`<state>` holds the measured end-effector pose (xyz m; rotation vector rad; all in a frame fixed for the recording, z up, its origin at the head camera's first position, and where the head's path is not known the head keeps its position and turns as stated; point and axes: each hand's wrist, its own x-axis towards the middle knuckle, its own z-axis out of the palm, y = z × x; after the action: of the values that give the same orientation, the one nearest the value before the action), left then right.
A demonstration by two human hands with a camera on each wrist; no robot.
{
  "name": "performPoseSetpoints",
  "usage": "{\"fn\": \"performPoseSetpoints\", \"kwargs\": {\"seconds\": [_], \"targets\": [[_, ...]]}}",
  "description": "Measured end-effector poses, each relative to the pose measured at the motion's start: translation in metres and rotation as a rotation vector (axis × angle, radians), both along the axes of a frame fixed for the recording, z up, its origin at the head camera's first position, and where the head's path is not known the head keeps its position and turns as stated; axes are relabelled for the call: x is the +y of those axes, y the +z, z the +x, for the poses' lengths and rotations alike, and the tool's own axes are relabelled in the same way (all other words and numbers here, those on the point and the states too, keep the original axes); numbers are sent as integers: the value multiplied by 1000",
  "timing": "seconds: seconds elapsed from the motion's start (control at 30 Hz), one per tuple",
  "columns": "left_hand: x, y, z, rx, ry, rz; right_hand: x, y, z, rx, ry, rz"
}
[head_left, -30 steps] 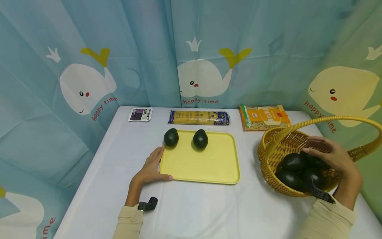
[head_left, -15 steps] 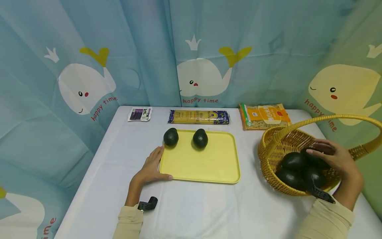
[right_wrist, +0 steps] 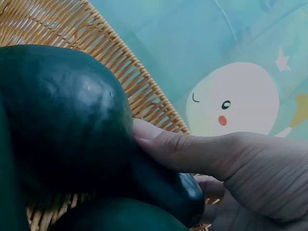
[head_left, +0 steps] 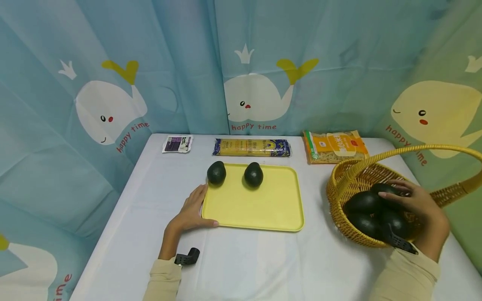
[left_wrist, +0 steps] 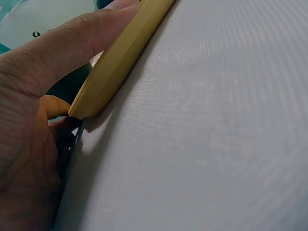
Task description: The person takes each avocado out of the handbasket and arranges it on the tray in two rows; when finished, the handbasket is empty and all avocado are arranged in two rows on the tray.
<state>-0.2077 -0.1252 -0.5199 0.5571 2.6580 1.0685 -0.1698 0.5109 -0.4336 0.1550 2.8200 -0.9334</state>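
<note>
My left hand (head_left: pixel 191 214) rests at the near left corner of a yellow tray (head_left: pixel 260 211), thumb along its front edge and straight fingers along its left side. In the left wrist view the thumb (left_wrist: pixel 82 41) lies against the tray's rim (left_wrist: pixel 118 70). Two dark green avocados, a left one (head_left: pixel 216 173) and a right one (head_left: pixel 253 174), stand at the tray's far side. Inside a wicker basket (head_left: pixel 335 198), my right hand (head_left: pixel 421 205) grips an avocado (head_left: pixel 382 189) between thumb and fingers. Several more avocados (head_left: pixel 362 202) lie against it.
Along the table's back edge lie a small white-and-purple packet (head_left: pixel 178 144), a yellow-and-blue noodle packet (head_left: pixel 251 147) and an orange bag (head_left: pixel 336 146). The basket's tall handle (head_left: pixel 421 148) arches to the right. A printed curtain (head_left: pixel 196 83) surrounds the table.
My right hand has moved slightly left inside the basket and taken hold of an avocado, shifting it left; the neighbouring avocados have moved a little too. The left hand and tray have stayed still.
</note>
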Motion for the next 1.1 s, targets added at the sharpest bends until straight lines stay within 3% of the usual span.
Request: {"fn": "performPoseSetpoints", "kwargs": {"seconds": [0.17, 0.47, 0.87, 1.1], "targets": [[1, -1, -1, 10, 1, -1, 1, 2, -4, -57, 33, -1], [1, 0, 0, 0, 11, -8, 1, 2, -5, -82, 57, 0], [1, 3, 2, -6, 9, -3, 1, 2, 2, -36, -21, -59], [0, 0, 0, 29, 1, 9, -9, 10, 6, -13, -90, -125]]}}
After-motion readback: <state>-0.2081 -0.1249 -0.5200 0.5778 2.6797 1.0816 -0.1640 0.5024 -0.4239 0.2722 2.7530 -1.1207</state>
